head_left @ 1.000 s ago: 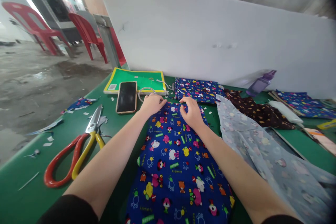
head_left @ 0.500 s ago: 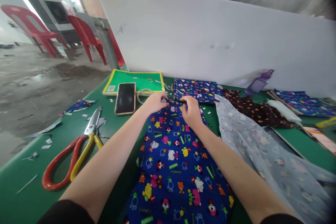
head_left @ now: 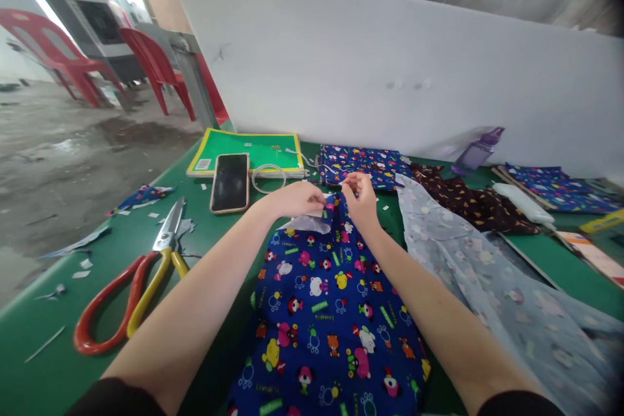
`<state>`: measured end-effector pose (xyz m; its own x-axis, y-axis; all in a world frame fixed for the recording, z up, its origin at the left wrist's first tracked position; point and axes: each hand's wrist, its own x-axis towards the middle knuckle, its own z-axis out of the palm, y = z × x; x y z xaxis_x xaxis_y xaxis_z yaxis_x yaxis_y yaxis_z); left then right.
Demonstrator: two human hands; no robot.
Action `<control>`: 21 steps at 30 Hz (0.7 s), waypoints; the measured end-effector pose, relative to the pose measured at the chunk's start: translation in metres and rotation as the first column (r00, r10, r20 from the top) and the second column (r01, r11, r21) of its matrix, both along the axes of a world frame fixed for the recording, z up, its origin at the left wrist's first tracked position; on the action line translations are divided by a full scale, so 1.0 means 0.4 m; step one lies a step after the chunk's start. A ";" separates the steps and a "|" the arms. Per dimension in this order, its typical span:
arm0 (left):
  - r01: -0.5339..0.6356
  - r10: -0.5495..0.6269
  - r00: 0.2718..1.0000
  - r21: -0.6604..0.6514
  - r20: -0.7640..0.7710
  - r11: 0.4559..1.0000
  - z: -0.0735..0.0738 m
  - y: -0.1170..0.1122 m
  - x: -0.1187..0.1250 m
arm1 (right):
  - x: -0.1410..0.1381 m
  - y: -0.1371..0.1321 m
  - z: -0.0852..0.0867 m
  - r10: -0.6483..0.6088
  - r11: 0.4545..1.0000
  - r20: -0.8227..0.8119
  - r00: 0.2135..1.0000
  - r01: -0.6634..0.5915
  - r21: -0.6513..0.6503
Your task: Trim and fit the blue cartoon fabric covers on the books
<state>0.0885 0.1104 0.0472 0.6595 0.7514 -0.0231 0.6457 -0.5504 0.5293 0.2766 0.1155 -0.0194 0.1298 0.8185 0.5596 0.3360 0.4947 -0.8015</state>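
A blue fabric piece (head_left: 326,299) printed with cartoon animals lies lengthwise on the green table (head_left: 43,364) in front of me. At its far end my left hand (head_left: 305,200) is closed on the edge, its fingers pinching a turned-up part that shows the pale underside (head_left: 307,224). Close beside it my right hand (head_left: 359,203) pinches the same far edge between thumb and fingers. A small fold of the cloth stands between the two hands. The exact fingertip contact is partly hidden.
Large scissors (head_left: 158,273) with red and yellow handles lie left. Beyond are a phone (head_left: 230,183), a green book (head_left: 263,146), a ring (head_left: 254,179) and folded blue fabric (head_left: 363,166). Grey fabric (head_left: 468,260), brown fabric (head_left: 472,198) and a purple bottle (head_left: 478,151) are right; a white board (head_left: 390,71) stands behind.
The left part of the fabric's far edge has been lifted and folded toward the right, baring its pale underside. My left hand moved right, nearer my right hand.
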 end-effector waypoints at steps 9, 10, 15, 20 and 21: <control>0.000 0.003 0.998 -0.041 0.057 0.999 -0.050 0.021 -0.005 | -0.020 -0.026 0.080 0.324 0.889 -0.069 0.943 -0.329 -0.319; -0.016 0.019 0.998 -0.044 0.058 0.999 -0.051 0.020 -0.002 | -0.021 -0.031 0.091 0.357 0.872 -0.057 0.932 -0.355 -0.338; -0.083 0.086 0.995 -0.072 0.048 0.994 -0.052 0.008 0.011 | -0.019 -0.051 0.121 0.493 0.805 0.123 0.861 -0.398 -0.441; -0.089 0.093 0.995 -0.082 0.041 0.993 -0.050 0.002 0.017 | -0.021 -0.064 0.128 0.500 0.794 0.239 0.832 -0.331 -0.510; -0.089 0.092 0.995 -0.082 0.044 0.993 -0.051 0.004 0.016 | -0.023 -0.065 0.126 0.490 0.802 0.241 0.838 -0.324 -0.502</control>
